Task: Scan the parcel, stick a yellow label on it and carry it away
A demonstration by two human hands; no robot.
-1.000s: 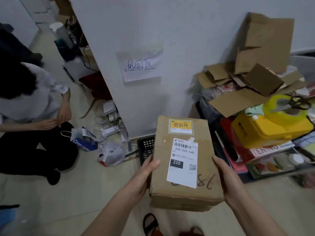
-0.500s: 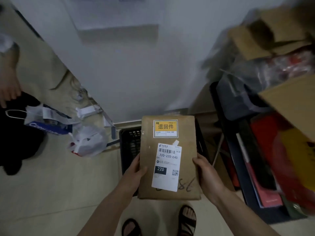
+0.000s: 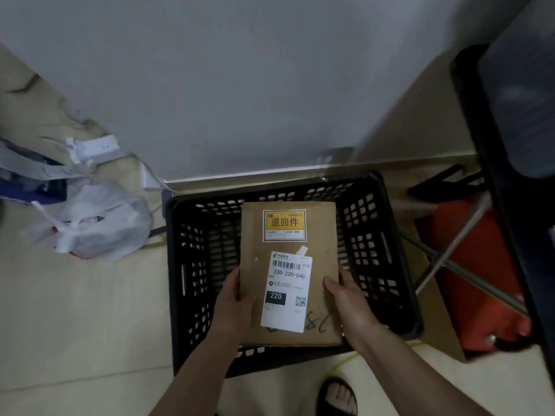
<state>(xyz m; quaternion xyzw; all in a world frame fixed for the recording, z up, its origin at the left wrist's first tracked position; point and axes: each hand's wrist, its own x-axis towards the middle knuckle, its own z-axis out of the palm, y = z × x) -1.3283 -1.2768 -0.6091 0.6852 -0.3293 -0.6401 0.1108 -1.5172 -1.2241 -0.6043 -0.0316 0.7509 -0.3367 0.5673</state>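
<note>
Our left hand (image 3: 232, 304) and right hand (image 3: 348, 298) gripped the brown cardboard parcel (image 3: 321, 259) by its near sides, thumbs on top. It bore a white shipping label (image 3: 286, 291) and a yellow sticker (image 3: 284, 225), held over the black plastic lattice crate (image 3: 192, 265) against the white wall (image 3: 270, 85).

yellow label (image 3: 284, 224) on parcel (image 3: 322, 256): 退回件
white shipping label (image 3: 286, 291): 220-220-C40, a barcode, a QR code
black box on that label: 220
handwriting on the cardboard: partly covered, unreadable
</note>
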